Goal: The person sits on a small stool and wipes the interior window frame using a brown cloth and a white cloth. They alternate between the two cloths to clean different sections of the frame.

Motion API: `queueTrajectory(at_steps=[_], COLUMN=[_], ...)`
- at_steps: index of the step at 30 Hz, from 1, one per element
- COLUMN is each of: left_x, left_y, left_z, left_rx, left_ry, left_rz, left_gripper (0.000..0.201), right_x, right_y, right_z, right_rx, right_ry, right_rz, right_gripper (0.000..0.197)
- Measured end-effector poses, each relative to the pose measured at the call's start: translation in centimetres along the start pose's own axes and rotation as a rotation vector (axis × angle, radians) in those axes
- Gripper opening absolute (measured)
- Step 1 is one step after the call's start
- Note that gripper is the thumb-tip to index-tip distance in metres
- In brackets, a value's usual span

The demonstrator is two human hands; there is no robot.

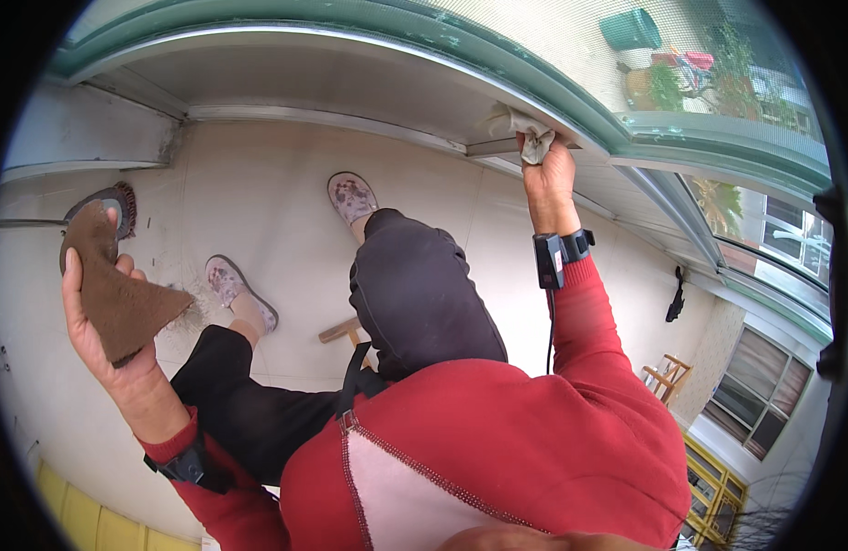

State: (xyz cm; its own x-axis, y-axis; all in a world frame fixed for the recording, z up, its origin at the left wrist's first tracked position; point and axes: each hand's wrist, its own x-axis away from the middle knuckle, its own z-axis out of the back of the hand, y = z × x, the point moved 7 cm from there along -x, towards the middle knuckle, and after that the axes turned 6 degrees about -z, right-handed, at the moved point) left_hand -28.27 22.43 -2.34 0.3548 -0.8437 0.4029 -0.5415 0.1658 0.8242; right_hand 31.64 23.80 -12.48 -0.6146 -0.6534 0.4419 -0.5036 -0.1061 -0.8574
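My left hand [141, 378] is raised at the left, its fingers wrapped round a brown, suede-like cloth [125, 298] that hangs in a bent, flat piece. Further off, my right hand [551, 184] reaches up to the metal frame [387, 50] below the window. A crumpled off-white rag [537, 145] is bunched in its fingers, pressed against the frame's underside near a corner. Part of the right fingers is hidden by the rag. A black device is strapped on each wrist.
A broom head [125, 207] and scattered dirt [190, 312] lie on the pale tiled floor [497, 303]. Wooden stool legs [339, 331] show beside my knee. A screened window [534, 55] runs along the top, with potted plants [667, 87] beyond. A wooden rack [667, 376] stands at right.
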Motion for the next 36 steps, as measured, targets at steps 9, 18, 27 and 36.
queueTrajectory(at_steps=[9, 18, 27, 36], left_x=[-0.6, -0.8, -0.5, -0.3], left_y=[0.6, 0.7, 0.4, 0.3], left_z=[0.8, 3.8, 1.9, 1.0], left_rx=[-0.038, -0.034, -0.001, -0.004], left_ry=[0.019, 0.177, 0.087, 0.040], left_rz=[-0.045, -0.018, 0.022, -0.021], left_gripper=[0.050, 0.054, 0.058, 0.051], right_x=[-3.9, -12.8, -6.6, 4.8], right_y=[14.1, 29.1, 24.5, 9.6], right_z=[-5.5, -1.6, -6.1, -14.6], right_rx=[0.085, 1.922, 0.396, -0.331], right_ry=[-0.198, -0.602, -0.396, -0.490], right_rz=[-0.291, 0.319, -0.502, -0.610], right_gripper=[0.030, 0.051, 0.035, 0.034])
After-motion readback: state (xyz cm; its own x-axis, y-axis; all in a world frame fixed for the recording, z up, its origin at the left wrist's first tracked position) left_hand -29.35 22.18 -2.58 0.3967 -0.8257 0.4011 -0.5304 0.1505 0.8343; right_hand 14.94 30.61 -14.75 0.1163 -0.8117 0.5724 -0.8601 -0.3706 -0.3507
